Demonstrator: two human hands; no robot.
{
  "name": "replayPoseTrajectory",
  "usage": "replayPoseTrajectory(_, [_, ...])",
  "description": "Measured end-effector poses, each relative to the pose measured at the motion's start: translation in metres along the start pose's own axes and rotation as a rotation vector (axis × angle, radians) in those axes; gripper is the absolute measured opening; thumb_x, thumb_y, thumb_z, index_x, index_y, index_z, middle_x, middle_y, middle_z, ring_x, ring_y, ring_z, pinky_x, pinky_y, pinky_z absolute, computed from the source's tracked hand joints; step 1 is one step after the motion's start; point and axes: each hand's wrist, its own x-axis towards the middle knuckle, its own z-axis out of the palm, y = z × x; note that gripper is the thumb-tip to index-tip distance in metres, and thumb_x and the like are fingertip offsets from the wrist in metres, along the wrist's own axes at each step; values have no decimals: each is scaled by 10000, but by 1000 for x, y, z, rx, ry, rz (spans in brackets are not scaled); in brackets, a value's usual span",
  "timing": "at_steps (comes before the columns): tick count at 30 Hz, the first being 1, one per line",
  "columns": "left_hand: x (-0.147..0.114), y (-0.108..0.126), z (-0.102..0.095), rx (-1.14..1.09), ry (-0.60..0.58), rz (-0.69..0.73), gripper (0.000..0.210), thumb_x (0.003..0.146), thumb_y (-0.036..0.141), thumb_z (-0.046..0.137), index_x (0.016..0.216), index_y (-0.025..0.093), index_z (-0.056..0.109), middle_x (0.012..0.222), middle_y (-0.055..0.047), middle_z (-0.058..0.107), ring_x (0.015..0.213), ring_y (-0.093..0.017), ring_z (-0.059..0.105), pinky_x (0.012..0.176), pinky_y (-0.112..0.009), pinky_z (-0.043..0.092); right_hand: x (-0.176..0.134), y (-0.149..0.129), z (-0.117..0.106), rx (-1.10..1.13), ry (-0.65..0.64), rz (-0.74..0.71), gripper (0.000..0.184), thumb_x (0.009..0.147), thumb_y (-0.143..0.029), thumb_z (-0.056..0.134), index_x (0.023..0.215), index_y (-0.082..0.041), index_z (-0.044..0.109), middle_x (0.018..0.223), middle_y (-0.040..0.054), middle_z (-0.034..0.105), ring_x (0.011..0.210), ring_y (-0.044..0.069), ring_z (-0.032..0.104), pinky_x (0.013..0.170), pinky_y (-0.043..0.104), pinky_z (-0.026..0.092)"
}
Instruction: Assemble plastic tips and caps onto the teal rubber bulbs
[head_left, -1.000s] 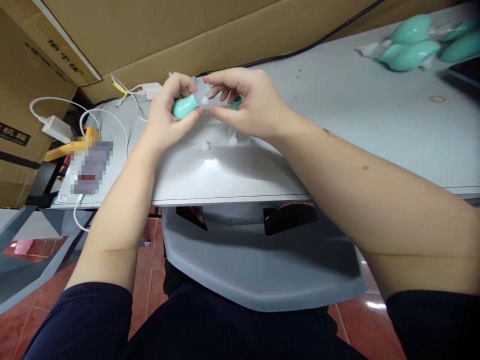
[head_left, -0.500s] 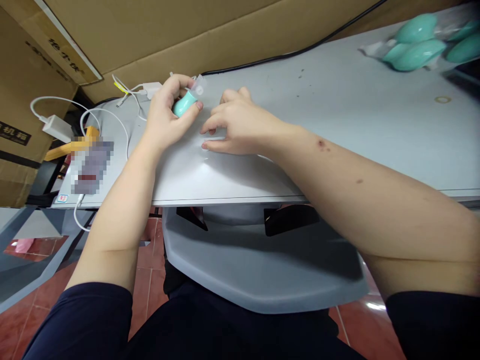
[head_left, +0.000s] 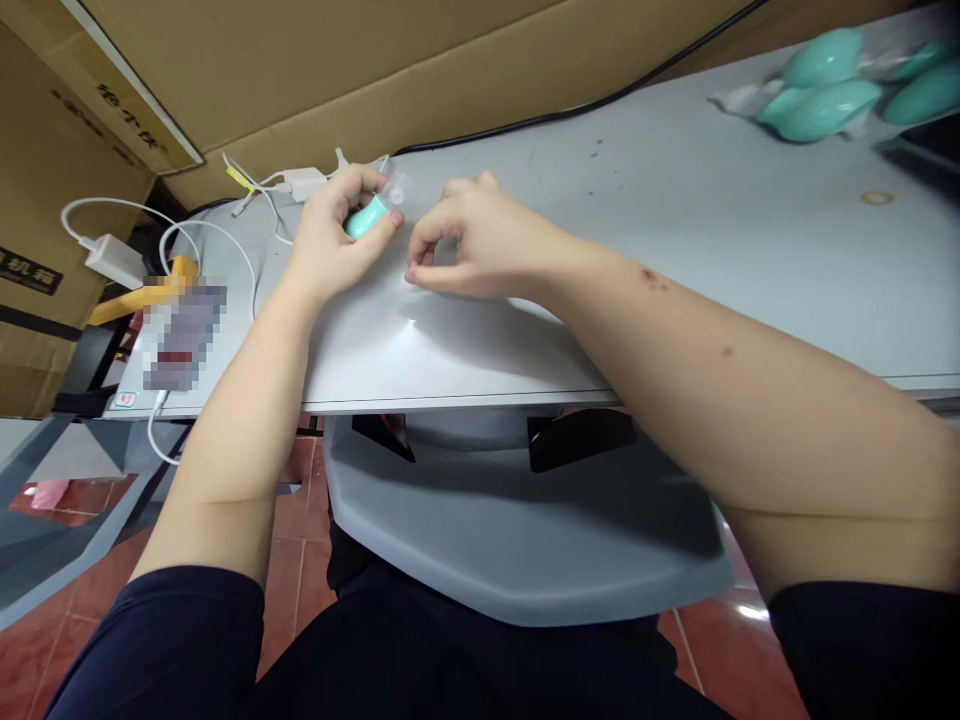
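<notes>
My left hand (head_left: 330,225) is closed around a glossy turquoise rounded object (head_left: 367,217), just above the grey table. A piece of clear plastic (head_left: 397,187) sticks out from that object's far end, beyond my thumb. Close by on the right, my right hand (head_left: 476,240) has its thumb and forefinger tips brought together in a pinch. Whatever may be between those tips is too small to make out. The two hands are apart, with a narrow gap between them.
Several turquoise objects with clear plastic (head_left: 825,95) lie at the back right, near a tan ring (head_left: 876,198). White chargers (head_left: 304,183) with cables, a yellow bar (head_left: 142,297) and a blurred-out phone-like item (head_left: 187,335) are at left. Cardboard (head_left: 300,70) stands behind the table (head_left: 712,290).
My right thumb and forefinger, spread apart before, have closed into a pinch. My left hand keeps hold of the turquoise object in nearly the same place.
</notes>
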Motion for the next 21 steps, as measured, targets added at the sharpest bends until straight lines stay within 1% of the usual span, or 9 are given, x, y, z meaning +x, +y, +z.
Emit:
replayPoseTrajectory(2, [-1, -2, 1, -6, 3, 35, 657, 976, 905, 698, 1142, 270, 719, 968, -57, 709, 825, -245, 705, 792, -417, 596, 1, 2, -6, 55, 77, 20, 111, 945, -202, 797, 842, -243, 792, 882, 57, 796, 1002, 314, 668, 1011, 486, 469])
replayPoseTrajectory(5, [-2, -4, 2, -16, 22, 72, 687, 983, 933, 662, 1139, 267, 721, 966, -57, 705, 815, -238, 697, 779, -413, 588, 6, 8, -8, 159, 194, 16, 164, 863, -123, 860, 789, -252, 792, 823, 21, 784, 860, 249, 648, 864, 408, 502])
replayPoseTrajectory(7, [-2, -6, 3, -9, 22, 75, 692, 984, 938, 654, 1147, 269, 716, 964, -55, 697, 819, -237, 692, 789, -415, 584, 10, 11, -7, 217, 267, 6, 228, 801, -49, 879, 750, -249, 782, 768, -13, 763, 776, 203, 602, 768, 361, 472])
replayPoseTrajectory(9, [-3, -6, 4, -4, 6, 68, 683, 989, 930, 648, 1162, 272, 709, 983, -58, 699, 839, -242, 697, 804, -419, 582, 14, 12, -5, 286, 335, 6, 282, 780, 24, 861, 745, -243, 780, 754, -39, 749, 729, 167, 559, 708, 327, 430])
replayPoseTrajectory(12, [-2, -2, 2, -12, -16, 71, 673, 995, 915, 634, 1165, 269, 713, 977, -60, 692, 837, -242, 687, 805, -419, 573, 19, 12, -2, 428, 437, 18, 375, 787, 141, 766, 714, -225, 729, 724, -47, 702, 686, 133, 530, 668, 294, 405])
replayPoseTrajectory(14, [-2, 4, 1, -14, -6, 88, 674, 996, 915, 618, 1142, 266, 727, 941, -54, 670, 817, -237, 664, 795, -417, 564, 22, 12, -1, 549, 512, 36, 412, 815, 185, 694, 715, -214, 690, 722, -35, 689, 667, 126, 551, 652, 283, 407])
replayPoseTrajectory(16, [-1, 10, 0, -21, 5, 101, 677, 999, 920, 599, 1113, 268, 738, 918, -51, 652, 814, -237, 652, 793, -419, 561, 25, 14, 1, 645, 563, 53, 423, 854, 193, 652, 734, -213, 664, 742, -19, 708, 653, 126, 582, 634, 279, 410])
replayPoseTrajectory(18, [-1, 15, -1, -35, 9, 105, 691, 998, 936, 580, 1089, 272, 745, 909, -51, 642, 823, -243, 656, 798, -424, 566, 26, 16, 3, 706, 579, 48, 421, 889, 182, 639, 756, -216, 664, 765, -6, 732, 650, 131, 606, 633, 281, 427])
replayPoseTrajectory(21, [0, 17, -1, -44, 5, 104, 730, 983, 974, 573, 1068, 272, 754, 892, -52, 629, 829, -249, 662, 812, -432, 580, 27, 21, 4, 771, 582, 28, 398, 912, 148, 680, 777, -227, 684, 754, 0, 723, 643, 148, 607, 618, 296, 429])
